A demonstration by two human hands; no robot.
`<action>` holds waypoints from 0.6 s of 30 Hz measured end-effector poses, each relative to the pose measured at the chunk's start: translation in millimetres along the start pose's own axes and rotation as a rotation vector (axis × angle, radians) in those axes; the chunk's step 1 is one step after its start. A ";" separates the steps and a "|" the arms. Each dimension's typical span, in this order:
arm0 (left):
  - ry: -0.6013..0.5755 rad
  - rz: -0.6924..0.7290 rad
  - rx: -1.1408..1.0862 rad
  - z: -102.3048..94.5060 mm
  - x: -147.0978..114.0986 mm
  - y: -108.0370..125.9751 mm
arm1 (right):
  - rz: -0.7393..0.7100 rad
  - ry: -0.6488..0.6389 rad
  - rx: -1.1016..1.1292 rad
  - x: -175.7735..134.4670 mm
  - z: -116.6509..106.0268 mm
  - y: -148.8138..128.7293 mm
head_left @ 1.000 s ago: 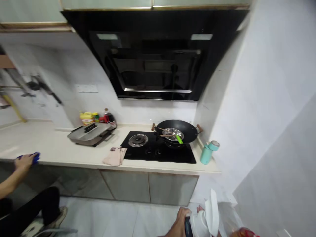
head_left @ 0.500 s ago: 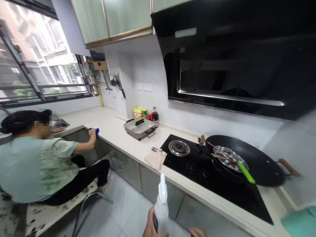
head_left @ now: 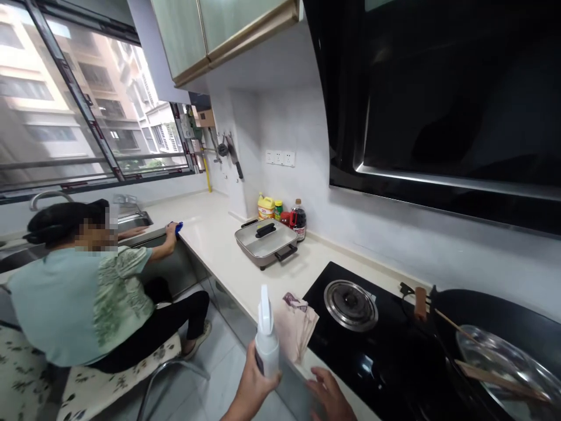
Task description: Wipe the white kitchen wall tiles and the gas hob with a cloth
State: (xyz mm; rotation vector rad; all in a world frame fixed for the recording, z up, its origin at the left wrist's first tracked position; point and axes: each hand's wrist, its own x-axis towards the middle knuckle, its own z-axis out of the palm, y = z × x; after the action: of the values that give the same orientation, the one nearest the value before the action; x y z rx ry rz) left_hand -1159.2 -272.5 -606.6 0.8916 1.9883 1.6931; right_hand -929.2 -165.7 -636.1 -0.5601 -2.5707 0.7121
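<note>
My left hand [head_left: 253, 383] is wrapped round a white spray bottle [head_left: 267, 345], held upright in front of the counter edge with its nozzle head pointing up. My right hand [head_left: 331, 394] is low beside the counter's front edge, to the right of the bottle. Its fingers are loosely bent and apart, with nothing seen in them. Just beyond the two hands, a folded pinkish cloth [head_left: 298, 327] lies on the countertop [head_left: 219, 251], close to the black stove [head_left: 337, 362].
A lidded electric pan [head_left: 267, 240] stands on the counter before several condiment bottles. At right, a wok [head_left: 482, 304] holds a metal lid or bowl and utensils. The range hood [head_left: 438, 117] hangs overhead. A seated person [head_left: 83, 304] at left wipes the counter edge with a blue cloth [head_left: 179, 227].
The view has shifted right-to-left and closer to the counter. My left hand has raised the spray bottle, and my right hand has come up further into view by the counter edge.
</note>
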 end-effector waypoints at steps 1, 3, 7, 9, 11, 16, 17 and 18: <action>0.016 -0.008 0.000 0.1 8.6 5.7 | -0.018 -0.042 -0.013 15.7 1.1 5.9; 0.042 -0.030 0.001 -0.3 22.6 12.9 | -0.014 -0.085 -0.067 43.1 4.6 11.9; 0.115 -0.060 -0.001 -9.0 44.7 11.8 | -0.019 -0.072 -0.185 82.8 22.3 20.0; 0.164 -0.074 -0.002 -17.5 57.1 7.0 | -0.031 -0.055 -0.228 97.6 36.5 30.0; 0.211 -0.082 0.000 -27.1 72.7 1.1 | -0.034 -0.050 -0.250 110.3 52.9 43.5; 0.277 -0.071 0.007 -50.5 131.9 -19.2 | 0.073 -0.055 -0.262 134.4 94.5 72.7; 0.287 -0.064 0.009 -55.3 148.1 -24.9 | 0.109 -0.036 -0.268 138.6 100.5 75.1; 0.299 -0.056 0.011 -60.5 165.8 -31.4 | 0.140 -0.007 -0.264 142.9 105.1 75.9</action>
State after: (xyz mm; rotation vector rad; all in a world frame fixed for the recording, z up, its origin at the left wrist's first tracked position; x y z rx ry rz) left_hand -1325.9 -206.7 -606.0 0.6078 2.1901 1.8753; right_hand -1079.1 -78.5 -720.9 -0.8288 -2.6699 0.4186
